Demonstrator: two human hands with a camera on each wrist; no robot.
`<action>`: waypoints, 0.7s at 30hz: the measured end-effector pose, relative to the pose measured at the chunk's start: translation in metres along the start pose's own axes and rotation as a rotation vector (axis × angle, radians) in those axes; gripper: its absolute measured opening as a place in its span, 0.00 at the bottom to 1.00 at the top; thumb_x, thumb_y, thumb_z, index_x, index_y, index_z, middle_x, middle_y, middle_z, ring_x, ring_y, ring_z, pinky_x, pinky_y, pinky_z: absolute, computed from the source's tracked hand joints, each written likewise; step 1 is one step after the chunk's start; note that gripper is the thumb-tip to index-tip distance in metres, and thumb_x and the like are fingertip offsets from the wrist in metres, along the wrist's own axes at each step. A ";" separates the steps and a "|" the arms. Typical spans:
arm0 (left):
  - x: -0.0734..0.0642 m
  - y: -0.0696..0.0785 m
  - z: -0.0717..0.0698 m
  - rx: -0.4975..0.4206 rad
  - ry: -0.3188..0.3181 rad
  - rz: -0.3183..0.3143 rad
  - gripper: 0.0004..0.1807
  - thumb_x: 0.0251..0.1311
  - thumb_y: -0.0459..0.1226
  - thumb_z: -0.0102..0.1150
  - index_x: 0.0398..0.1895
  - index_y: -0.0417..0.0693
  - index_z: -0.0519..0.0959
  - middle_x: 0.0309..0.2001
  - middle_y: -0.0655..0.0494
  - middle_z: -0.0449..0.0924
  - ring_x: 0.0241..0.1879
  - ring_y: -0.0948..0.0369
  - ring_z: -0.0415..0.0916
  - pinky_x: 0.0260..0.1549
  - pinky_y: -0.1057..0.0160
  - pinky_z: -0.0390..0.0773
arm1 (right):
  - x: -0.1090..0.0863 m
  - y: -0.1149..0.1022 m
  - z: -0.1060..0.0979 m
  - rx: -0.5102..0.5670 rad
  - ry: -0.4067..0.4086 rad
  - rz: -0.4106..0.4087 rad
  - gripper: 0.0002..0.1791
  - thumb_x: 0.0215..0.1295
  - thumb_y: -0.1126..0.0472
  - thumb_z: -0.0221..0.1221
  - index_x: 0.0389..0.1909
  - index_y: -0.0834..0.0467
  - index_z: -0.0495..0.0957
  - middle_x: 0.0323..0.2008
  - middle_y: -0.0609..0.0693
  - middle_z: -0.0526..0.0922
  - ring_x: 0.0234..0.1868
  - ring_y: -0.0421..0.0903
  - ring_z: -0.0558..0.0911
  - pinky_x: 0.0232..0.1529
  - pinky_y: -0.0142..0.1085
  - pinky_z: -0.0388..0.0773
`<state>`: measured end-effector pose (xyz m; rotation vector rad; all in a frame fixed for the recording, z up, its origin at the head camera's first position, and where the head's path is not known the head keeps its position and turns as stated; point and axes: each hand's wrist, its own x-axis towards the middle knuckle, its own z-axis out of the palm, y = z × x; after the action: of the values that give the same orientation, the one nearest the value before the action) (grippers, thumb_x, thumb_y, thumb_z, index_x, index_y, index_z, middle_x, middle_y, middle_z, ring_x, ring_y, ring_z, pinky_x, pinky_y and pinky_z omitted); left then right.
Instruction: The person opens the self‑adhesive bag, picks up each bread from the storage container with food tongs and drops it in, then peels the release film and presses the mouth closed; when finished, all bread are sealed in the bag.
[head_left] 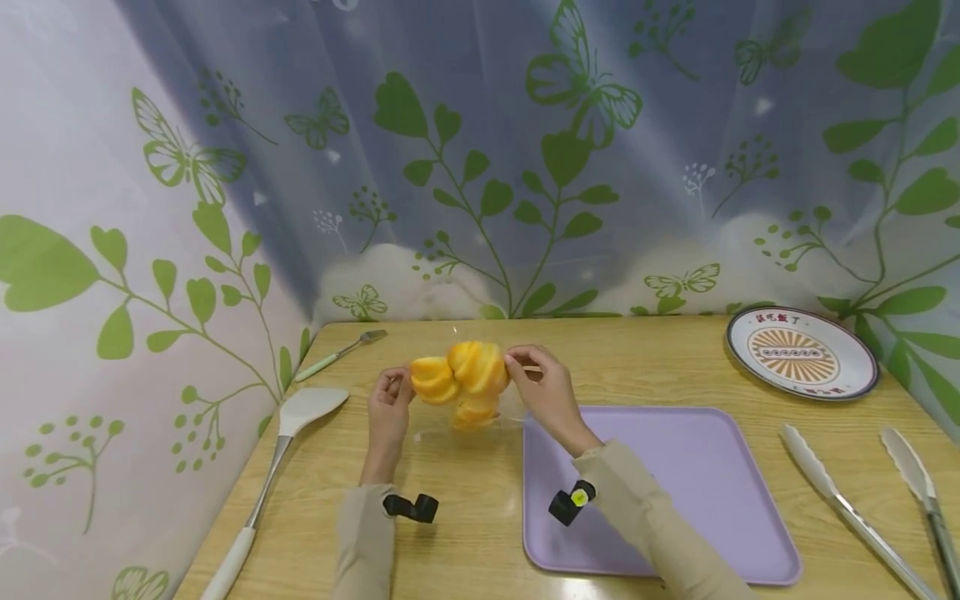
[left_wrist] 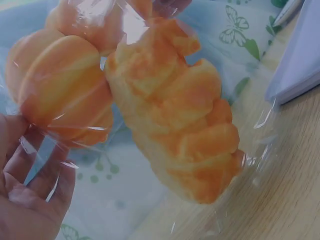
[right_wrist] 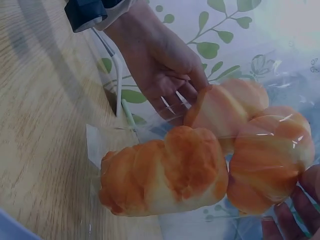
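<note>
A clear plastic bag [left_wrist: 260, 135] with three golden bread pieces is held up between my two hands above the table. My left hand [head_left: 390, 408] pinches it at the left, beside a round ridged roll [left_wrist: 67, 90]. On the opposite side my right hand [head_left: 546, 390] grips it with thumb and fingers next to the larger round roll [head_left: 477, 367]. A long, lumpy loaf [right_wrist: 165, 172] hangs lowest in the bag, between the hands. Seen from the right wrist, the left fingers press the film against the roll nearest them.
A lilac tray [head_left: 645, 475] lies under my right forearm. To the left are a white spatula [head_left: 311, 408] and a fork [head_left: 341, 354]. A patterned plate [head_left: 802, 352] stands at the back right, with metal tongs [head_left: 847, 508] in front of it.
</note>
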<state>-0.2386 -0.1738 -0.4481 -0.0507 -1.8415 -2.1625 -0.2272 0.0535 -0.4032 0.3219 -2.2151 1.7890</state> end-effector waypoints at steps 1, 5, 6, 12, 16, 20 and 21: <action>0.000 0.000 0.000 0.006 -0.015 -0.001 0.07 0.72 0.31 0.48 0.36 0.51 0.72 0.31 0.74 0.82 0.39 0.74 0.78 0.46 0.74 0.78 | 0.000 0.000 0.001 0.004 -0.002 0.000 0.10 0.70 0.60 0.58 0.44 0.62 0.82 0.46 0.58 0.84 0.49 0.52 0.82 0.48 0.37 0.82; -0.001 0.000 0.000 0.009 -0.068 -0.008 0.09 0.73 0.29 0.44 0.35 0.50 0.70 0.27 0.72 0.82 0.35 0.73 0.78 0.43 0.73 0.78 | 0.000 0.001 0.005 0.023 -0.009 0.022 0.10 0.70 0.60 0.58 0.44 0.62 0.82 0.45 0.58 0.84 0.50 0.53 0.83 0.49 0.38 0.82; -0.001 0.000 0.000 0.010 -0.074 -0.010 0.09 0.73 0.29 0.44 0.35 0.50 0.71 0.27 0.72 0.82 0.35 0.73 0.78 0.42 0.73 0.79 | 0.000 0.002 0.006 0.025 -0.011 0.029 0.10 0.70 0.60 0.58 0.44 0.62 0.82 0.45 0.58 0.84 0.50 0.53 0.83 0.48 0.38 0.82; -0.002 0.002 0.000 0.018 -0.127 -0.015 0.08 0.74 0.31 0.44 0.37 0.51 0.71 0.26 0.72 0.81 0.34 0.74 0.77 0.43 0.73 0.79 | 0.001 0.001 0.004 0.037 -0.029 0.039 0.10 0.70 0.61 0.58 0.44 0.63 0.81 0.44 0.58 0.84 0.50 0.52 0.83 0.49 0.36 0.82; 0.000 0.001 -0.003 0.007 -0.041 -0.030 0.07 0.74 0.32 0.46 0.38 0.52 0.72 0.29 0.73 0.82 0.36 0.73 0.78 0.42 0.74 0.79 | 0.002 0.001 0.000 0.035 -0.050 0.029 0.11 0.70 0.58 0.58 0.45 0.62 0.81 0.45 0.57 0.84 0.49 0.50 0.82 0.46 0.31 0.81; 0.002 0.002 -0.009 -0.035 0.054 0.007 0.04 0.72 0.35 0.51 0.38 0.51 0.75 0.34 0.71 0.83 0.40 0.72 0.80 0.44 0.74 0.81 | 0.003 0.001 -0.004 0.048 0.013 0.023 0.11 0.71 0.60 0.58 0.46 0.63 0.80 0.45 0.58 0.83 0.46 0.45 0.80 0.45 0.27 0.78; 0.002 0.002 -0.010 -0.045 0.070 0.025 0.04 0.71 0.35 0.52 0.37 0.50 0.76 0.35 0.70 0.84 0.41 0.72 0.81 0.44 0.73 0.81 | 0.003 0.001 -0.005 0.052 0.037 0.028 0.11 0.71 0.61 0.57 0.46 0.64 0.80 0.45 0.58 0.83 0.45 0.43 0.80 0.45 0.26 0.78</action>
<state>-0.2387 -0.1842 -0.4473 -0.0083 -1.7453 -2.1603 -0.2299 0.0583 -0.4019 0.2674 -2.1621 1.8543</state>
